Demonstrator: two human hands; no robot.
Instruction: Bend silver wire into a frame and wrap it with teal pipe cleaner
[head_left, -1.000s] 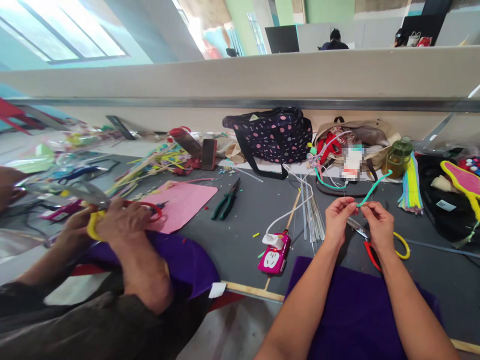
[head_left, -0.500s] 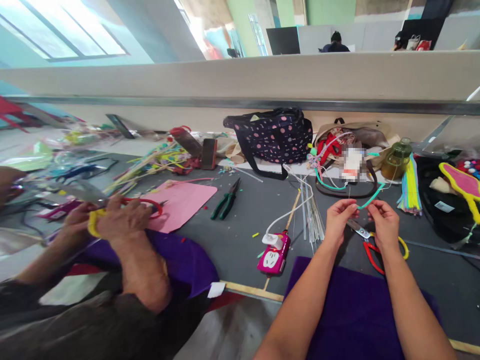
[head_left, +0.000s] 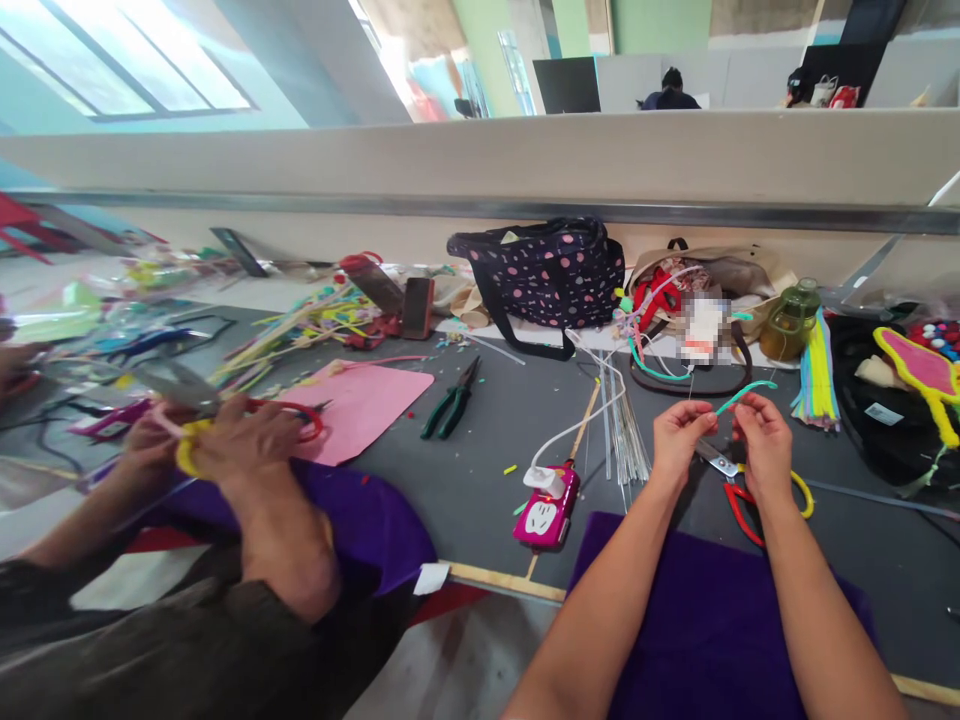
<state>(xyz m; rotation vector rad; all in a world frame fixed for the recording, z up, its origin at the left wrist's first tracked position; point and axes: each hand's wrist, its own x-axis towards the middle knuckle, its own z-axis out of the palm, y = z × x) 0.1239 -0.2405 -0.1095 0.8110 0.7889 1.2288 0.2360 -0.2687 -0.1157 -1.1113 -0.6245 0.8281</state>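
Note:
My left hand (head_left: 677, 437) and my right hand (head_left: 763, 446) are raised close together over the grey table (head_left: 480, 450). Both pinch a teal pipe cleaner (head_left: 742, 391) whose free end arcs up and to the right. A thin wire seems to rise from my left fingers. Under my hands lie scissors (head_left: 750, 488) with red and yellow handles. A purple cloth (head_left: 705, 620) covers my lap below my forearms.
A co-worker's hand (head_left: 240, 440) at left holds yellow and red scissors above a pink foam sheet (head_left: 367, 405). Green pliers (head_left: 452, 400), a pink charger (head_left: 547, 505), a wire bundle (head_left: 626, 435), a dotted bag (head_left: 547, 275), a green jar (head_left: 787, 320) and pipe cleaners (head_left: 821, 375) lie around.
My hands dropped slightly and moved closer together. The teal pipe cleaner's free end sank lower and curved more. The co-worker's hands shifted a little.

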